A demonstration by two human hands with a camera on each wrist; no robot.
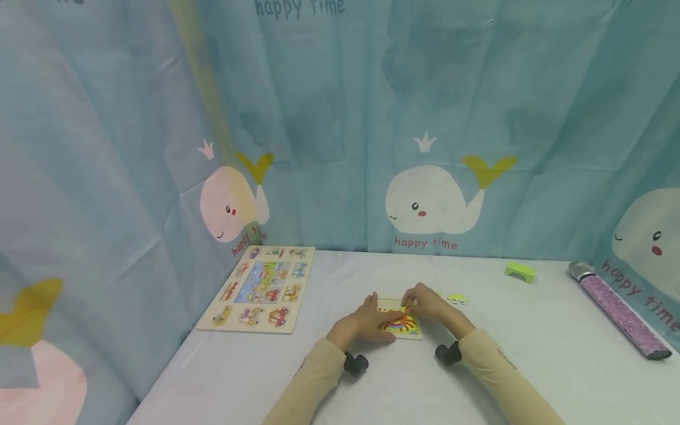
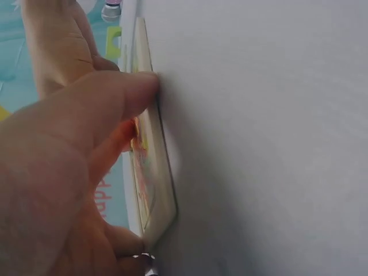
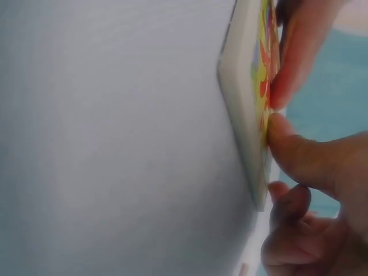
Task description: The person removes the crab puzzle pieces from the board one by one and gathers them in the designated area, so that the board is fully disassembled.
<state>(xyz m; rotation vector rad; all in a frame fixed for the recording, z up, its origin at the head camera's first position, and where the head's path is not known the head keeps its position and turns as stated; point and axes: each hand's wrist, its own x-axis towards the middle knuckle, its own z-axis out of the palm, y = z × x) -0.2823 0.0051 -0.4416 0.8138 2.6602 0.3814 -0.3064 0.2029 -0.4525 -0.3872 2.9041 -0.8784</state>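
While the spread left hand steadies the puzzle board, the right hand, its pinch unclear, should press evenly alongside.

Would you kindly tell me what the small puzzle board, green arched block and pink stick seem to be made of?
Small puzzle board: probably wood, with a pale, matte edge and a printed face.
Green arched block: painted wood or plastic; its even colour leaves that open.
Pink stick: perhaps fabric or plastic with a glittery finish, given its speckles; its silver head looks metallic.
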